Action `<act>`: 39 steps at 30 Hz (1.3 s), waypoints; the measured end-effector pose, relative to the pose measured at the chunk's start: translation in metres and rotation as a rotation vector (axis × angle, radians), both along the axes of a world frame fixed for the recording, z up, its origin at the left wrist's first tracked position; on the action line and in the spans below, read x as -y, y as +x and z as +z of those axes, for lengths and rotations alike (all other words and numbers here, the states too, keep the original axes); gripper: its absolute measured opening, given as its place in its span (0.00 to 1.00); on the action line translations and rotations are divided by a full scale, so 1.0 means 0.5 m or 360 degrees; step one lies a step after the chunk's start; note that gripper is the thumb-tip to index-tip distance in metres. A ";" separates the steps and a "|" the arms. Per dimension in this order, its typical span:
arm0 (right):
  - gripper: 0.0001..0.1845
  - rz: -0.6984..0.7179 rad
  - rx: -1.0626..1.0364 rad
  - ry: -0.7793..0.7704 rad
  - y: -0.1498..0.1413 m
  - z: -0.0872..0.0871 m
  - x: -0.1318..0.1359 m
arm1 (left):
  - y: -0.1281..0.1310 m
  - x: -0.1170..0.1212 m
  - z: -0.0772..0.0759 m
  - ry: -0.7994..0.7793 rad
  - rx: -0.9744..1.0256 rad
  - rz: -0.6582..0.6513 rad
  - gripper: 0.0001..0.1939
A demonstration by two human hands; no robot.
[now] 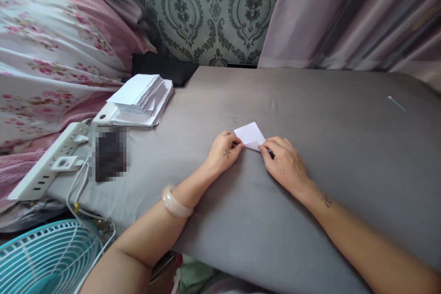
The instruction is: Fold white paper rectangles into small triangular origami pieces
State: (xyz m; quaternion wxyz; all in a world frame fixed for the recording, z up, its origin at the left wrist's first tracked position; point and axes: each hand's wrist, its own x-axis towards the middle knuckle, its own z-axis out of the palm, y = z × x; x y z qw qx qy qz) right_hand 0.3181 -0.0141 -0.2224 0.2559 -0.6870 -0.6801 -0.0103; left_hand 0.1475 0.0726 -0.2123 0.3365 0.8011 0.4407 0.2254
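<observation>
A small piece of white paper (248, 132) lies on the grey cloth surface, with a folded flap along its near edge. My left hand (223, 150) pinches the paper's near left corner between thumb and fingers. At the near right corner, my right hand (284, 161) grips the paper in the same way. Something dark shows at the fingertips of both hands; I cannot make out whether it is nails or an object. A pale bangle (176, 203) circles my left forearm.
A stack of white paper (138, 96) sits at the back left, near a black flat item (165, 68). A white power strip (44, 165) with cables runs along the left edge, above a blue fan (51, 257). A thin stick (397, 104) lies far right.
</observation>
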 end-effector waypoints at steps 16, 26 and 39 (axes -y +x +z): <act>0.14 -0.0144 -0.0057 -0.0075 -0.002 -0.016 -0.024 | 0.012 -0.005 -0.017 0.0014 -0.0061 0.0091 0.06; 0.14 -0.0143 -0.0117 -0.0090 -0.003 -0.009 -0.026 | 0.016 -0.009 -0.009 -0.0078 -0.0081 0.0130 0.06; 0.15 -0.0165 -0.0099 -0.0135 -0.003 -0.005 -0.029 | 0.015 -0.008 -0.017 0.0031 -0.0137 0.0090 0.07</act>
